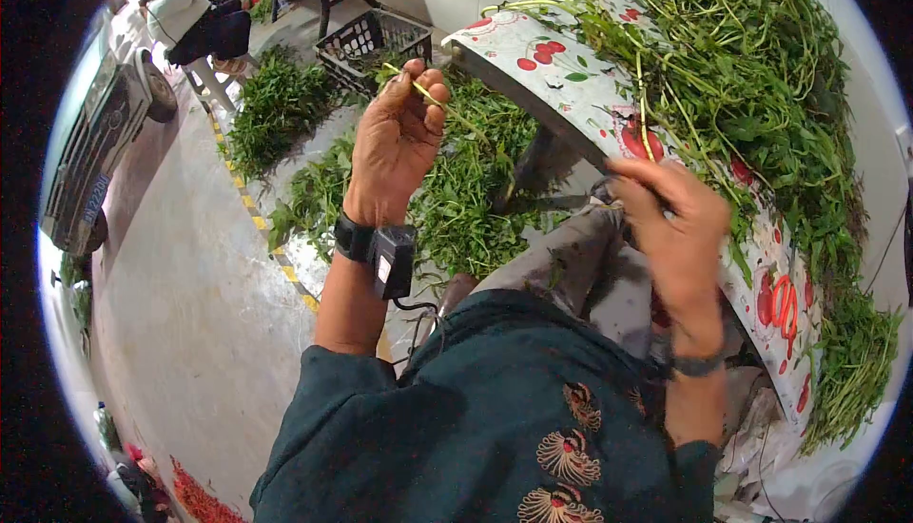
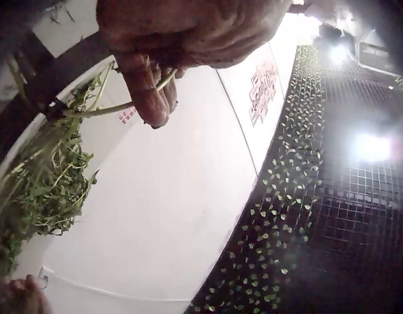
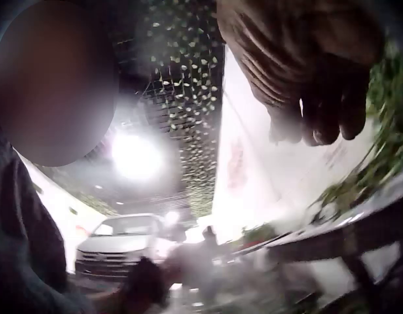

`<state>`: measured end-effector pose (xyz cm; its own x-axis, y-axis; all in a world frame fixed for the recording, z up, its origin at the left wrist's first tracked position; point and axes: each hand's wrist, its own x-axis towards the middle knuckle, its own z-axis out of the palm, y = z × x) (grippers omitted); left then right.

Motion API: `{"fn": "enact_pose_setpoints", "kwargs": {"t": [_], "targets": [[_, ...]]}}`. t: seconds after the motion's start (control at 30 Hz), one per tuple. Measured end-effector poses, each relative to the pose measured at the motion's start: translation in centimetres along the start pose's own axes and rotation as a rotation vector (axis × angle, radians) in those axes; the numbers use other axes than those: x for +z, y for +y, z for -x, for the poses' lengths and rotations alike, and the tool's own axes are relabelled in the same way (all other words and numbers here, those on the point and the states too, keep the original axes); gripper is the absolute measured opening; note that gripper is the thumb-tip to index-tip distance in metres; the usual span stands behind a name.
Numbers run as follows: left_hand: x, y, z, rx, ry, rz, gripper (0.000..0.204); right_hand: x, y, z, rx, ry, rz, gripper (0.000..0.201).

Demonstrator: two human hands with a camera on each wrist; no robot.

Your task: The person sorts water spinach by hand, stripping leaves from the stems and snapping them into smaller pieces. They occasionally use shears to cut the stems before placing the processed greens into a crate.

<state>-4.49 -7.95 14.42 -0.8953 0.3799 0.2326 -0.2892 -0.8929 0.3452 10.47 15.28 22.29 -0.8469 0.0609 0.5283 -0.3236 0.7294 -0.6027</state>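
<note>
My left hand (image 1: 398, 147) is raised in front of the table's edge, its fingers curled round a thin green stem (image 1: 424, 93). In the left wrist view, the stem (image 2: 106, 111) runs out to the left from between the fingers of the left hand (image 2: 182, 33). My right hand (image 1: 673, 228), slightly blurred, is at the near edge of the cherry-patterned table (image 1: 542, 62), just below a long pale stem (image 1: 642, 95). Its fingers are bent in the right wrist view, where the right hand (image 3: 306, 72) shows no clear stem. Leafy greens (image 1: 761, 67) are heaped on the table.
Orange-red scissors handles (image 1: 785, 309) lie on the table's right part. More greens (image 1: 475, 181) cover the floor below, with another pile (image 1: 276, 105) near a black crate (image 1: 371, 43). A seated person (image 1: 190, 14) and a parked vehicle (image 1: 100, 152) are at the upper left.
</note>
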Motion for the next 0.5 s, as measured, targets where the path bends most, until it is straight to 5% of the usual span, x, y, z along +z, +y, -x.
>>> {"fn": "enact_pose_setpoints", "kwargs": {"t": [0.1,0.2,0.33,0.47,0.5], "targets": [[0.5,-0.5,0.4,0.029,0.040,-0.079,0.017,5.6,-0.7,-1.6,0.081,-0.187,-0.137,0.020],[0.9,-0.9,0.6,0.030,0.029,-0.166,0.019,9.6,1.3,-1.5,0.018,-0.183,-0.070,0.021],[1.5,-0.8,0.9,0.093,0.052,-0.251,0.021,10.9,2.8,-0.5,0.408,-0.260,-0.673,0.016],[1.2,0.1,0.7,0.144,0.014,-0.291,0.022,11.1,4.4,0.4,0.322,-0.236,-0.460,0.010],[1.4,0.4,0.8,0.167,0.011,-0.314,0.022,11.6,5.5,0.9,0.146,-0.261,-0.220,0.011]]}}
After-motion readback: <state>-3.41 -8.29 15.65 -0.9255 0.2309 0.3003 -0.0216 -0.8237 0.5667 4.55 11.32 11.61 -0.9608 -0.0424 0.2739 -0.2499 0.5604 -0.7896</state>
